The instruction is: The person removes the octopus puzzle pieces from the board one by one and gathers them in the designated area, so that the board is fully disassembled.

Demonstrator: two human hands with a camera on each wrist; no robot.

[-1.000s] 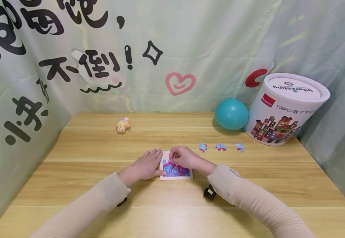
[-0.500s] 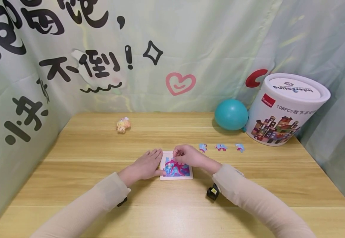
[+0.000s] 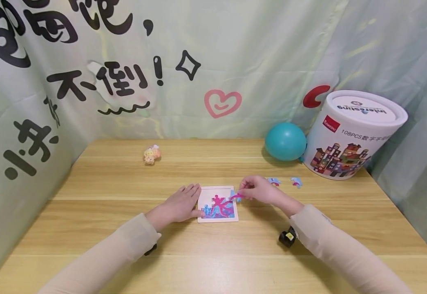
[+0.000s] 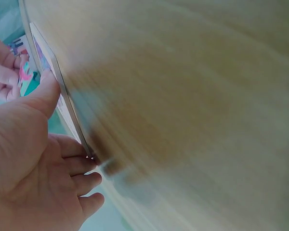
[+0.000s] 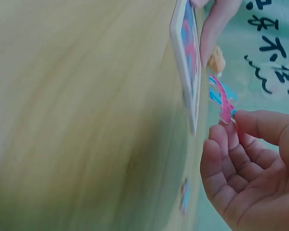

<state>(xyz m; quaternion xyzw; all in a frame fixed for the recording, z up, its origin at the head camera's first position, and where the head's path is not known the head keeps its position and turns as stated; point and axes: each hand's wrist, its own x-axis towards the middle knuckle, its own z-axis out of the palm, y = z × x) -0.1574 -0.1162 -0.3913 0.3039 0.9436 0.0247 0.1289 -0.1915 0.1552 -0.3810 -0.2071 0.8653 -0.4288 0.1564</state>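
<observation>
A small jigsaw board (image 3: 209, 191) with a white frame lies on the table, partly filled with a pink and blue picture; its upper left shows bare white. My left hand (image 3: 182, 204) rests along the board's left edge, fingers extended and thumb on the lower left corner. In the left wrist view the thumb (image 4: 47, 91) lies on the frame. My right hand (image 3: 260, 190) pinches a pink and blue puzzle piece (image 3: 237, 197) between thumb and fingertips at the board's upper right edge. The right wrist view shows that puzzle piece (image 5: 224, 98) held above the table.
Two loose puzzle pieces, one nearer (image 3: 273, 181) and one farther right (image 3: 296, 182), lie beyond my right hand. A teal balloon (image 3: 285, 141) and a large white tub (image 3: 353, 136) stand at the back right. A small figurine (image 3: 152, 154) sits at the back left.
My right hand has moved right from over the board to its upper right edge, with a piece in its fingers. It now covers the spot of the nearest loose piece. My left hand stays put.
</observation>
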